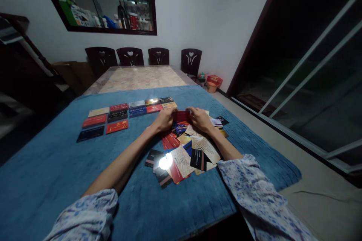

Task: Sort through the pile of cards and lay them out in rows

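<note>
Between my two hands is a dark red card (181,116), gripped at its left end by my left hand (165,119) and at its right end by my right hand (201,119). Both hands have their fingers closed on its edges. Under and in front of them spreads a loose heap of plastic cards (181,160), red, black, blue, gold and cream, overlapping at many angles; some lie hidden beneath my right forearm. To the left, several cards lie flat in neat rows, among them a red card (117,126), a dark blue card (90,133) and a black card (117,115).
A blue cloth (135,180) covers the near part of the long table; its far end shows a bare marbled top (141,77). Dark chairs (130,56) stand beyond it. At right are a glass sliding door (305,64) and a red-and-orange container (212,84) on the floor.
</note>
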Available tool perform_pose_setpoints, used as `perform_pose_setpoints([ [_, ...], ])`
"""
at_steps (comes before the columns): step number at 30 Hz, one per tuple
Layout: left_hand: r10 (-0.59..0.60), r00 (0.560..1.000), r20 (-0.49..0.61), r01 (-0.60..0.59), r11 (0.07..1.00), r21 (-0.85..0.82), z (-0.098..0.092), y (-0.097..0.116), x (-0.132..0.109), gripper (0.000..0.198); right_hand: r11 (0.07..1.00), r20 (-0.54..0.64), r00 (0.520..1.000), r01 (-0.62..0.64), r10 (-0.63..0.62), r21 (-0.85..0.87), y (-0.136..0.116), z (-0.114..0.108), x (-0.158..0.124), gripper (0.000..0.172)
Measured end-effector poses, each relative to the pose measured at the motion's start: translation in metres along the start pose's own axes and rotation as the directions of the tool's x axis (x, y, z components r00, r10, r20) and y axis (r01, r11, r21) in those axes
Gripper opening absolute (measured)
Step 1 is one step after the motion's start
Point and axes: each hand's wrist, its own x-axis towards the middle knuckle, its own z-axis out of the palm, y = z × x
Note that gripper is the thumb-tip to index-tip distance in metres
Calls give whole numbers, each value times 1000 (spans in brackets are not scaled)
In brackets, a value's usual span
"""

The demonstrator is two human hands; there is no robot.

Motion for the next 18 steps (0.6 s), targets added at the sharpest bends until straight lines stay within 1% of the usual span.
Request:
perform_pose_setpoints([
  [5,-16,999,41,14,999,45,-1,3,-1,43,1000,-2,1000,-7,7,-4,-2,1,-1,42],
  [12,-90,989,122,74,989,129,-4,13,-2,44,999,4,999,51,-51,14,0,4,-2,46],
  [18,-104,984,146,85,988,132,-4,13,-2,44,998,26,998,64,-63,-26,3,8,0,48],
])
